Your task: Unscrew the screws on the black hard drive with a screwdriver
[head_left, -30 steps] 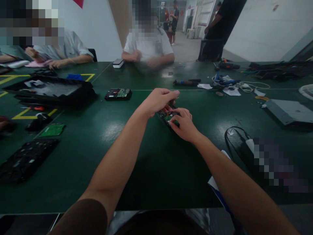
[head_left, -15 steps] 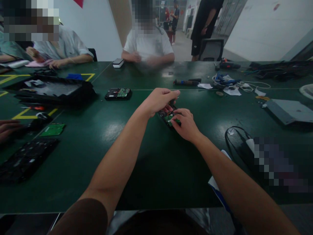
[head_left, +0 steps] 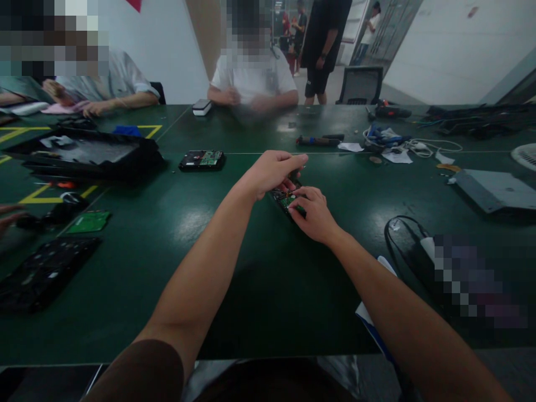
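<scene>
A small black-cased device with a green circuit board (head_left: 286, 202) lies on the dark green table in front of me, partly covered by both hands. My left hand (head_left: 274, 172) is bent over its far end, with fingers curled down around it. Whether a small tool is also inside that hand is hidden. From the near right, my right hand (head_left: 315, 215) reaches onto the board, its thumb and forefinger bent close together at the board's surface. Anything between those fingertips is too small to make out. A similar black device (head_left: 202, 160) with a green board lies farther left.
Left are a loose green circuit board (head_left: 90, 221), a black panel (head_left: 46, 273) and stacked black trays (head_left: 87, 153). Right are a grey metal box (head_left: 496, 190), white cables (head_left: 422, 148) and a dark tool (head_left: 320, 139). A co-worker's hand (head_left: 10, 218) is at the left edge; others sit opposite.
My right hand has shifted slightly left on the board, its fingers a little changed. My left hand stays in place. In the background a standing person has moved left.
</scene>
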